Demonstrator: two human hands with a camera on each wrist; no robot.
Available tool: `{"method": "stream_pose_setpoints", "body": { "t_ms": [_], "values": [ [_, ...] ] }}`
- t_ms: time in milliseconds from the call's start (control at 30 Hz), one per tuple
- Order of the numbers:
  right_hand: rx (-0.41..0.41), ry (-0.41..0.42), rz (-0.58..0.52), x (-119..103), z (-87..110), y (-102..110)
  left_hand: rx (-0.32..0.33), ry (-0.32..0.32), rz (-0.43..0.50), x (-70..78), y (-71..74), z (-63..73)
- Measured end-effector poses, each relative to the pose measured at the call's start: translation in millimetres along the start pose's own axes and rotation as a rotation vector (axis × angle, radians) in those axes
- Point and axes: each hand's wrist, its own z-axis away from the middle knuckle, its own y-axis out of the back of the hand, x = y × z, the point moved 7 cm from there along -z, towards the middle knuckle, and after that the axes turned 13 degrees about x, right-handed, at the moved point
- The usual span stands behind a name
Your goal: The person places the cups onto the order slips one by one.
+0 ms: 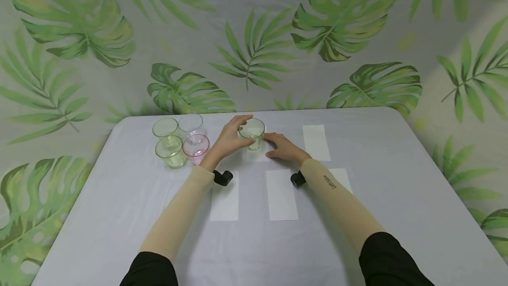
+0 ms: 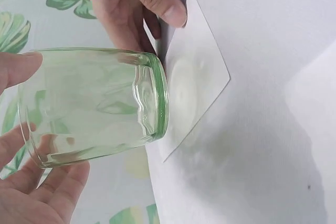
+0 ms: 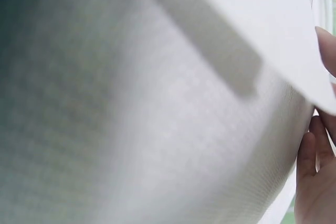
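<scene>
My left hand point(image 1: 232, 138) holds a clear green-tinted drinking glass point(image 2: 100, 103) near its rim, thumb on one side and fingers on the other. The glass is upright with its base close over a white paper card point(image 2: 202, 66). To the right of the glass, my right hand point(image 1: 283, 147) rests low at the card's right edge, fingers loosely bent and thumb apart. Its thumb tip shows at the card's edge in the left wrist view, while the glass hides part of the fingers. In the right wrist view, the right-hand fingers point(image 3: 308, 153) appear only at the right edge.
At the back left stand several glasses: a pink one point(image 1: 196, 135), a pale one point(image 1: 190, 115) and green ones point(image 1: 169, 137). More white cards lie on the white-clothed table point(image 1: 99, 215), at the back right point(image 1: 316, 143) and nearer me point(image 1: 282, 195). A leaf-patterned backdrop point(image 1: 254, 65) borders the table.
</scene>
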Motion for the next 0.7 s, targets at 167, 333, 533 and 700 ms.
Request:
{"method": "stream_pose_setpoints", "body": {
  "t_ms": [167, 333, 533, 700],
  "values": [
    [0.010, -0.003, 0.015, -1.2, 0.0, 1.3, -0.001, -0.023, 0.024, 1.6, -8.0, -0.5],
    [0.019, -0.011, 0.014, -1.5, -0.2, 2.2, 0.001, -0.020, 0.021, 0.2, -14.0, -2.0],
    [0.024, -0.019, -0.014, 0.8, -0.8, 1.4, 0.004, -0.011, 0.013, -1.2, -16.8, -2.8],
    [0.030, -0.018, -0.025, 2.5, -1.2, 0.6, -0.004, -0.006, 0.008, -4.9, -19.3, -2.4]
  ]
}}
